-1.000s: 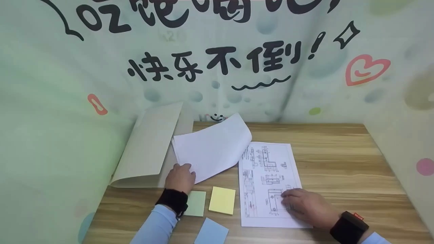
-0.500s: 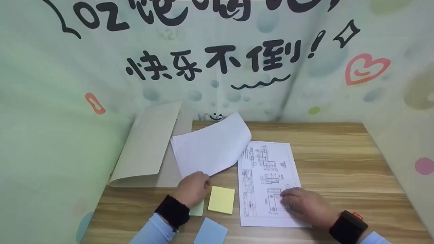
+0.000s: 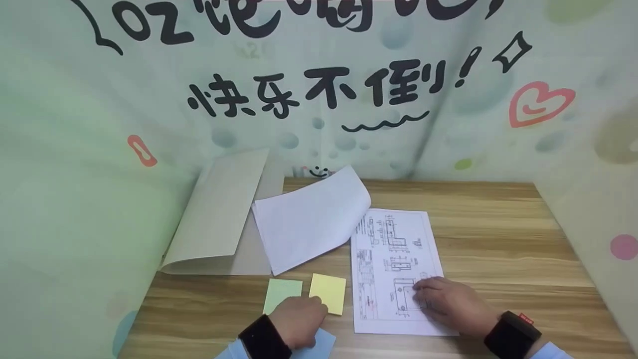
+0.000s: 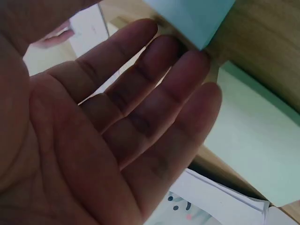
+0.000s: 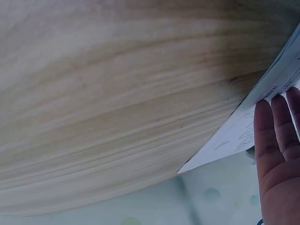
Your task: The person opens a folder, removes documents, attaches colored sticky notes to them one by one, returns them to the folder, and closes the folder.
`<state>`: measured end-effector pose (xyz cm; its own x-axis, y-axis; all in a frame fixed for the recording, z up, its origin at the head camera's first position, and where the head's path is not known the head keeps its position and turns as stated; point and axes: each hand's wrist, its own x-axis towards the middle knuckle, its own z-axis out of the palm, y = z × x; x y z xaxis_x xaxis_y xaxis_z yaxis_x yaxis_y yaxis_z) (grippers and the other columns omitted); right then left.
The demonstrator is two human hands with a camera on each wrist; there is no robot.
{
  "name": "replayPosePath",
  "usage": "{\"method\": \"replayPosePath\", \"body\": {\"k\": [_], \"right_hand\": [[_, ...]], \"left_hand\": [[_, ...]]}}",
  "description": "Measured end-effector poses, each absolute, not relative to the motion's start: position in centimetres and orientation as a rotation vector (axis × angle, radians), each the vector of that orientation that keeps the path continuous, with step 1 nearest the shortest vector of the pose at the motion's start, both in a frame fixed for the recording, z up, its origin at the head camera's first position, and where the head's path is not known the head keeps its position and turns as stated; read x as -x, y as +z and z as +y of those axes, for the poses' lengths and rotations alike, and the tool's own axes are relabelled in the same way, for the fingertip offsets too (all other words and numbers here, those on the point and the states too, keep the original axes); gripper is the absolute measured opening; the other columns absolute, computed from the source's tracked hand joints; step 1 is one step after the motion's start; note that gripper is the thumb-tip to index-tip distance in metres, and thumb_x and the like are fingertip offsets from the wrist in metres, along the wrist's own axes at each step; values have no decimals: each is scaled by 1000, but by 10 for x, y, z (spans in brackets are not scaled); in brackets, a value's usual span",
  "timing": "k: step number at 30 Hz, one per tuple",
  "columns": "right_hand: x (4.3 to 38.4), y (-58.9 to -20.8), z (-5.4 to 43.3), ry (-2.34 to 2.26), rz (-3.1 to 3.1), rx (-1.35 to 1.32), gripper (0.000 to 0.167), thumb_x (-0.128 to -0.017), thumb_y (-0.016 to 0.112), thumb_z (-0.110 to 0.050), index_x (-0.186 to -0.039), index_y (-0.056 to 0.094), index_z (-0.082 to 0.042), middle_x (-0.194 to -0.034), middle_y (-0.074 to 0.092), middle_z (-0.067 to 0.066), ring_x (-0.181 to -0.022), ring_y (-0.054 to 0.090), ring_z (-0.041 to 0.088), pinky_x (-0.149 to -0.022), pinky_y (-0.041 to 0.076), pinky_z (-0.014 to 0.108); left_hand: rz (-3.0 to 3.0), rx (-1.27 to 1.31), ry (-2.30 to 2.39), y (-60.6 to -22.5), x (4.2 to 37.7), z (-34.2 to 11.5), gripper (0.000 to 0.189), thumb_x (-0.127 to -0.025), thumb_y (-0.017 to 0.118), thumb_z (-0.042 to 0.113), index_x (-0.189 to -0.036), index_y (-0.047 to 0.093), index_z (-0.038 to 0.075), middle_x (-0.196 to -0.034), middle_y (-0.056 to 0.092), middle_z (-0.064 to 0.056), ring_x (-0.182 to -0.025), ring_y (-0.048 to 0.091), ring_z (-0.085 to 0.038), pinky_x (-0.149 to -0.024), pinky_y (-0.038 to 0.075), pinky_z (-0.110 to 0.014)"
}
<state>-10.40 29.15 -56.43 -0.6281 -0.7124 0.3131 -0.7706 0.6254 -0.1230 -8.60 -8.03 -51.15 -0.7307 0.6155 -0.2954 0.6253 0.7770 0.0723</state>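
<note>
Head view: left hand (image 3: pixel 298 321) loose, right hand (image 3: pixel 456 305) relaxed on drawing (image 3: pixel 374 269); left slip toward 1 o'clock could shove yellow pad (image 3: pixel 330 291).

On one tabletop (image 3: pixel 498 239) lies one drawing (image 3: pixel 389 271); left of the drawing are one folder (image 3: pixel 219 214), uncountably overlapped white sheets (image 3: pixel 311 219), and three pads, namely one green pad (image 3: pixel 283 290), one yellow pad (image 3: pixel 330 290), one blue pad (image 3: pixel 324 344). Two hands: one left hand (image 3: pixel 300 321), one right hand (image 3: pixel 456 305).

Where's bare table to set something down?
Widest: right of the drawing, bordered by the backdrop behind and the right hand in front. A narrow strip separates drawing and yellow pad. Crowded: around the left hand, with the green pad and blue pad.
</note>
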Motion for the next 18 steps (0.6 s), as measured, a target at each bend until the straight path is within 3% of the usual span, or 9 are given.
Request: {"method": "replayPosePath", "body": {"k": [4, 12, 18], "right_hand": [[103, -564, 292, 353, -2629, -1207, 18, -84, 80, -13, -101, 75, -15, -113, 72, 1, -105, 70, 20, -87, 60, 36], [105, -568, 294, 355, -2581, -1230, 18, -81, 81, -12, -97, 74, -15, -111, 72, 1, -103, 70, 19, -87, 59, 35], [107, -570, 294, 370, -2526, -1258, 18, -78, 83, -10, -93, 73, -15, -108, 73, 1, -101, 71, 18, -86, 59, 33]], "left_hand": [[2711, -998, -121, -517, 83, -76, 19, -72, 81, 8, -88, 70, 11, -75, 63, -1, -59, 50, -12, -52, 49, -29], [2672, -963, -91, -520, 87, -74, 18, -68, 84, 11, -66, 66, 12, -61, 55, 2, -53, 44, -13, -46, 41, -28], [2617, -925, 1, -516, 87, -73, 23, -68, 85, 13, -81, 67, 13, -65, 52, 5, -58, 45, -12, -50, 41, -28]]}}
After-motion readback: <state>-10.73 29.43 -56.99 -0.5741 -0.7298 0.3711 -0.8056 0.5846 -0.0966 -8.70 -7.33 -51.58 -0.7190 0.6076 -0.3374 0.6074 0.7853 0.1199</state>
